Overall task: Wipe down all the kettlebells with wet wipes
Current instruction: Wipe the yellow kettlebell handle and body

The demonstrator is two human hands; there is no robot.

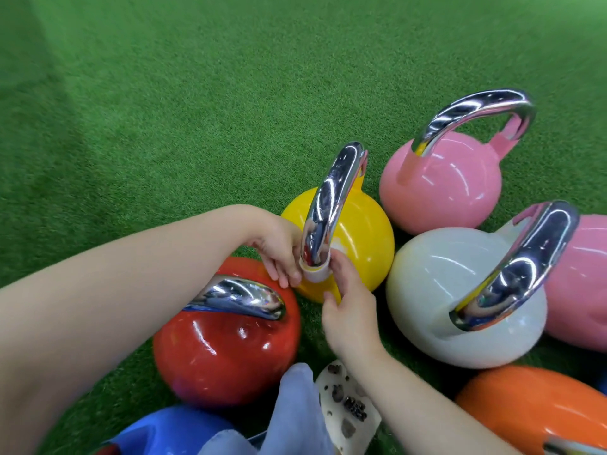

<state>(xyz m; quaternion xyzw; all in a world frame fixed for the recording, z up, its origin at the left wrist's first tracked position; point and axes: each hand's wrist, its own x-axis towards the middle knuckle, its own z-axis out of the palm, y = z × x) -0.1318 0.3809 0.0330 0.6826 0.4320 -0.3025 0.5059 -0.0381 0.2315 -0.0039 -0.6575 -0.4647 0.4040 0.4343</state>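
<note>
The fingers of the left hand and the right hand pinch a white wet wipe wrapped around the shiny handle of the yellow kettlebell, which sits on green turf among other kettlebells.

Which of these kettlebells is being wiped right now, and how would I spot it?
On the green turf, find the kettlebell cluster. The yellow kettlebell sits between the red one and the white one. It is the only yellow one, and both hands hold a white wipe at its handle's base.
</note>
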